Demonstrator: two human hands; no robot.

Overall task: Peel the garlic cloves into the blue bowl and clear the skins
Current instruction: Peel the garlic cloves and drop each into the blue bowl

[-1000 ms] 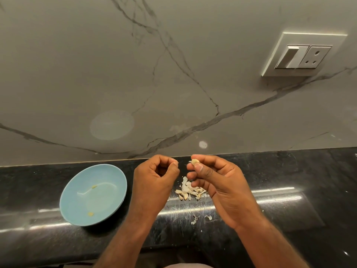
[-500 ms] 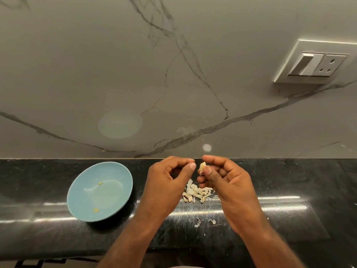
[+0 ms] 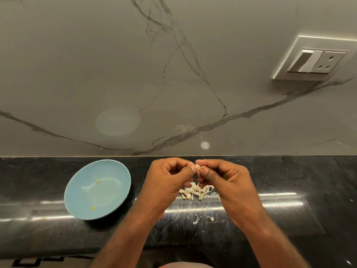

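Now both grips are meeting over the worktop (image 3: 289,180). My right grip (image 3: 229,182) is pinching the garlic clove (image 3: 197,167) between thumb and forefinger, other fingers curling under. My left grip (image 3: 168,182) is clenching too, its thumb and forefinger tips closing on the same clove from the left side. Neither grip is released; thumbs are almost touching each other. The clove is sitting up in the air between the fingertips, above the far part of the worktop and not in the blue bowl (image 3: 77,200).

The pile of skins (image 3: 195,191) is lying on the worktop right under my hands, with a few stray skin bits (image 3: 196,220) lying nearer to me. The bowl is sitting well left of the hands, holding only two tiny yellowish scraps (image 3: 94,208).

Versus one second ago: my left grip was curling apart from the clove with a gap between the hands, and only the right was holding it. Half a second ago the gap was narrowing. Now it is gone. Bowl and skins are staying where they were.
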